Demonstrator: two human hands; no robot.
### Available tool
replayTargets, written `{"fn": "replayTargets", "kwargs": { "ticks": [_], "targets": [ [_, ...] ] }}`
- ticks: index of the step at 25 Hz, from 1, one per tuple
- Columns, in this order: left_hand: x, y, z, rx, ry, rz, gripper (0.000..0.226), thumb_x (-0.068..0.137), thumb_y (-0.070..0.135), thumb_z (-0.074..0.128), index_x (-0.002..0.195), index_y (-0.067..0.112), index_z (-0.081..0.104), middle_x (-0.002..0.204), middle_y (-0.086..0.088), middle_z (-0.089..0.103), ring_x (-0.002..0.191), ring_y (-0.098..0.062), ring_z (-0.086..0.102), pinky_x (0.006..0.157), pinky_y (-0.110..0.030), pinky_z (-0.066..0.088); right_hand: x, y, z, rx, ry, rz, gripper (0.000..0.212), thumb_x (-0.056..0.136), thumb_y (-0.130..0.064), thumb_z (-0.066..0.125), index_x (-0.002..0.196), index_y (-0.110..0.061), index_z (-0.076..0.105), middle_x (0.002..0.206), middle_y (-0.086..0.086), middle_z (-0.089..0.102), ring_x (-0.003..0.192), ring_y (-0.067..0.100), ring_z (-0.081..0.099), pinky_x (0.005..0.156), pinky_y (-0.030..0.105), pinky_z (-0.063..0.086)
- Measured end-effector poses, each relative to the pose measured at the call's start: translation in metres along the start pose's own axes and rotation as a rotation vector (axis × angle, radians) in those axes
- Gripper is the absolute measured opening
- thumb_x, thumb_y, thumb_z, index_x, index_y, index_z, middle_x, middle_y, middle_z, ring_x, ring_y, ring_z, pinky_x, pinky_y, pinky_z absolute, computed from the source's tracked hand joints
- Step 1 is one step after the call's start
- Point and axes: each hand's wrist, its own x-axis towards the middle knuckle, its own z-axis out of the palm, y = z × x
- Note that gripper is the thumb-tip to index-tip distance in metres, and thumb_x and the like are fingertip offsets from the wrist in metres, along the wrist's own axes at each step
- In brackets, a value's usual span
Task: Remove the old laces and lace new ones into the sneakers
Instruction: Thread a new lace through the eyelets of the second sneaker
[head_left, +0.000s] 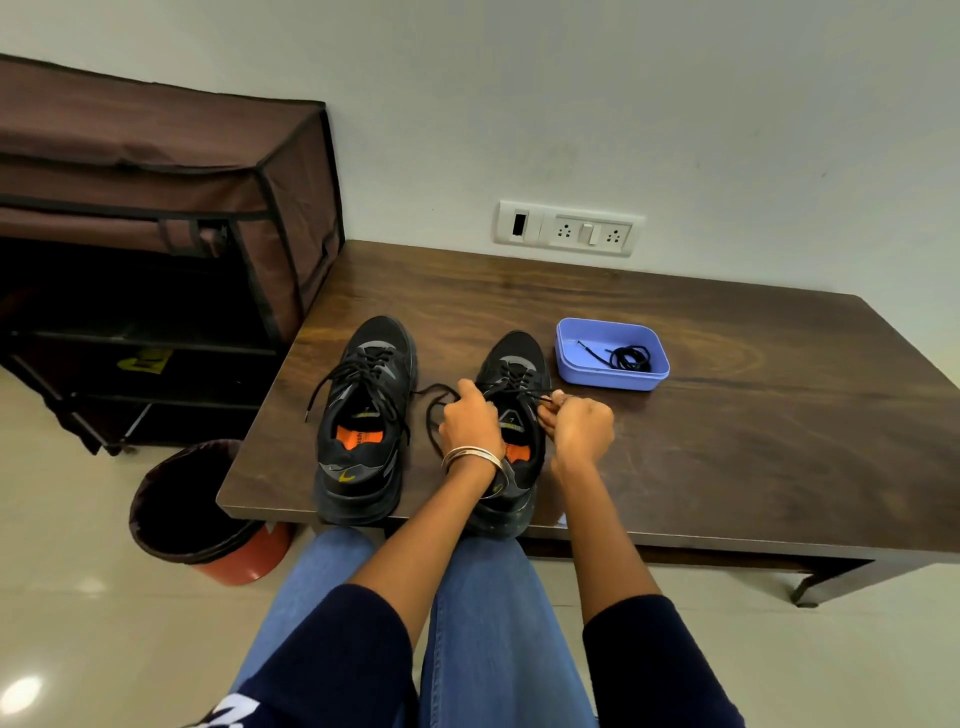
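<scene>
Pinching the right sneaker's (511, 395) black lace (441, 402) in my curled left hand (470, 421) and right hand (579, 428), I see both sneakers at the table's (727, 415) near edge, spare laces (628, 358) coiled in the blue tray (597, 374) beside them.

Both your forearms reach forward from dark navy sleeves pushed up near the elbows. Your left hand (470, 418), with thin metal bangles (474, 457) round the wrist, is fisted knuckles up, fingers curled round a black lace (435, 415). Your right hand (579, 426) sits just beside it, fingers curled, pinching the lace end at the fingertips (551, 402).
</scene>
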Motion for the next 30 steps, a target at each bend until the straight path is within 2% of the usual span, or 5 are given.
{"fn": "replayTargets", "kwargs": {
  "ticks": [4,11,20,24,30],
  "targets": [
    [0.0,0.001,-0.001,0.005,-0.006,0.014,0.018,0.097,0.014,0.044,0.112,0.005,0.044,0.105,-0.02,0.06,0.094,-0.037,0.058,0.067,-0.037,0.036,-0.005,-0.008,-0.003,-0.046,-0.03,-0.145,0.014,0.084,-0.006,0.056,0.095,-0.011,0.063,0.097,0.012,0.069,0.088,0.024,0.068,0.08,0.039,0.056],
    [-0.004,-0.002,-0.003,-0.112,0.013,-0.034,0.011,0.091,0.015,0.044,0.099,0.008,0.046,0.096,-0.02,0.057,0.083,-0.035,0.054,0.065,-0.042,0.039,-0.014,-0.012,0.017,-1.3,-0.179,-0.886,0.013,0.091,-0.02,0.057,0.1,-0.018,0.066,0.116,0.004,0.056,0.114,0.027,0.046,0.092,0.047,0.036],
    [-0.004,-0.002,-0.002,-0.008,0.027,-0.004,0.016,0.095,0.021,0.048,0.105,0.009,0.048,0.099,-0.018,0.058,0.088,-0.038,0.058,0.065,-0.039,0.04,-0.02,-0.012,-0.037,0.499,-0.027,-0.125,0.016,0.085,0.008,0.058,0.075,-0.003,0.066,0.073,0.009,0.067,0.071,0.018,0.066,0.078,0.042,0.059],
    [-0.002,-0.002,0.0,-0.022,0.026,-0.009,0.016,0.095,0.022,0.047,0.105,0.009,0.048,0.098,-0.017,0.058,0.088,-0.037,0.058,0.066,-0.04,0.042,-0.009,-0.015,-0.037,-0.168,0.223,-0.377,0.022,0.086,-0.016,0.067,0.106,-0.007,0.068,0.106,0.01,0.065,0.101,0.027,0.06,0.091,0.043,0.05],
    [-0.006,-0.004,-0.005,-0.027,0.017,-0.052,0.018,0.095,0.026,0.047,0.106,0.012,0.05,0.099,-0.015,0.057,0.087,-0.035,0.055,0.066,-0.039,0.04,-0.029,-0.017,0.012,-1.257,-0.232,-0.904,0.021,0.091,-0.012,0.055,0.111,-0.01,0.061,0.125,0.01,0.051,0.12,0.032,0.044,0.09,0.047,0.043]
  ]
}}
